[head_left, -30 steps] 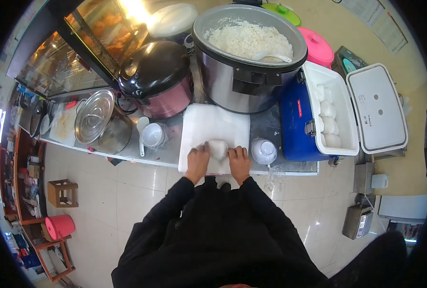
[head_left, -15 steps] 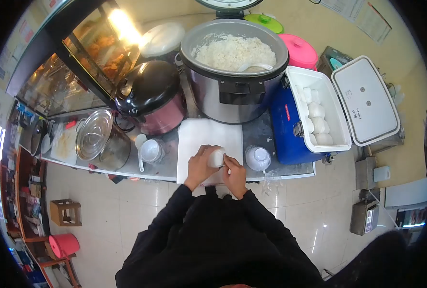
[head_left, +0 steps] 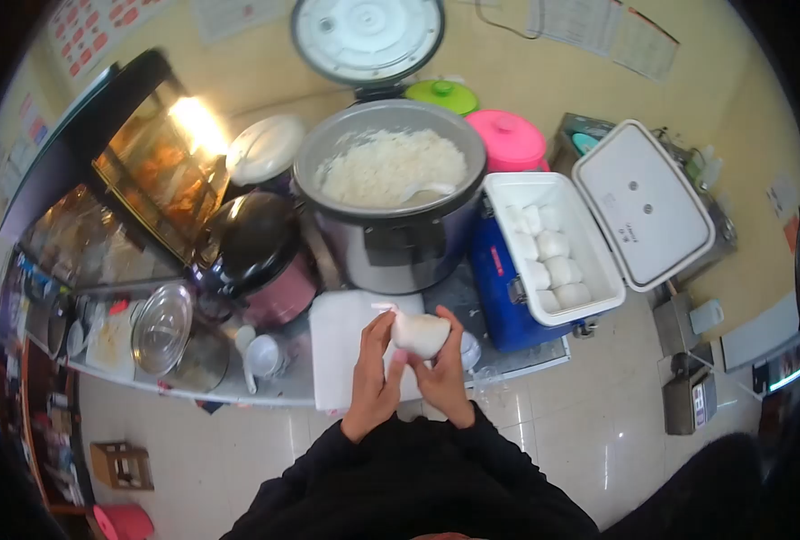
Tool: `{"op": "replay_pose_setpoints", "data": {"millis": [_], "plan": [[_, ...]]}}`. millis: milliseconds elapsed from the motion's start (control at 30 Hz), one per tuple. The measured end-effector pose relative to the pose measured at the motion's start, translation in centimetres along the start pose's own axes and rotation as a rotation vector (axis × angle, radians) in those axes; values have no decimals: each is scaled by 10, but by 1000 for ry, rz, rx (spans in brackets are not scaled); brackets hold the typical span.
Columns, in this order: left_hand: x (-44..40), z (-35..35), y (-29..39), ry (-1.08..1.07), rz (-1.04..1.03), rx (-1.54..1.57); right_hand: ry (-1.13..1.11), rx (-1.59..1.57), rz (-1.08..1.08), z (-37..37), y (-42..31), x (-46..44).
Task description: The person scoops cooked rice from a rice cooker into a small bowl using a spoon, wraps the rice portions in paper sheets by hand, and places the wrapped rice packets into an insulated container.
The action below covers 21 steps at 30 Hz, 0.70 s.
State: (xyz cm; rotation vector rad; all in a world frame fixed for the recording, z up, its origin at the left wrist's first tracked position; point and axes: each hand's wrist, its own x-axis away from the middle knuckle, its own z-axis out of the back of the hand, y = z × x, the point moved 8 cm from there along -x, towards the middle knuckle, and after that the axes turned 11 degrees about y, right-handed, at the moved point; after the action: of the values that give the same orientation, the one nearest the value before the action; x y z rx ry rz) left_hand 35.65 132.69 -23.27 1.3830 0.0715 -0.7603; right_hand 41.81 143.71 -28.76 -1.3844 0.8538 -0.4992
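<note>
A white wrapped bundle [head_left: 421,335] is held between both hands, raised above the white paper sheets [head_left: 332,346] at the counter's front edge. My left hand [head_left: 375,371] grips its left side, where a twisted end sticks out. Around its right side curl the fingers of my right hand [head_left: 445,371]. Beyond the paper stands a large open rice cooker [head_left: 400,256] holding white rice [head_left: 391,168] and a white spoon [head_left: 427,191]. To the right, a blue cooler [head_left: 503,310] has several similar white bundles [head_left: 562,270] inside.
Left of the paper are a white cup [head_left: 264,356], a pink cooker [head_left: 278,292] with a dark lid and a steel pot [head_left: 204,360]. Another cup [head_left: 469,351] is partly behind my right hand. The cooler's open lid [head_left: 645,207] leans out to the right. A lit food cabinet [head_left: 161,166] stands back left.
The white bundle has been lifted from the paper into both hands and now looks more cylindrical, with a twisted end. The camera view has tilted upward, showing more of the back wall.
</note>
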Motion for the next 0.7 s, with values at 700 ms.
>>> {"op": "replay_pose_setpoints", "data": {"millis": [700], "plan": [[-151, -177, 23, -419, -105, 272, -275, 88, -130, 164, -53, -205]]}}
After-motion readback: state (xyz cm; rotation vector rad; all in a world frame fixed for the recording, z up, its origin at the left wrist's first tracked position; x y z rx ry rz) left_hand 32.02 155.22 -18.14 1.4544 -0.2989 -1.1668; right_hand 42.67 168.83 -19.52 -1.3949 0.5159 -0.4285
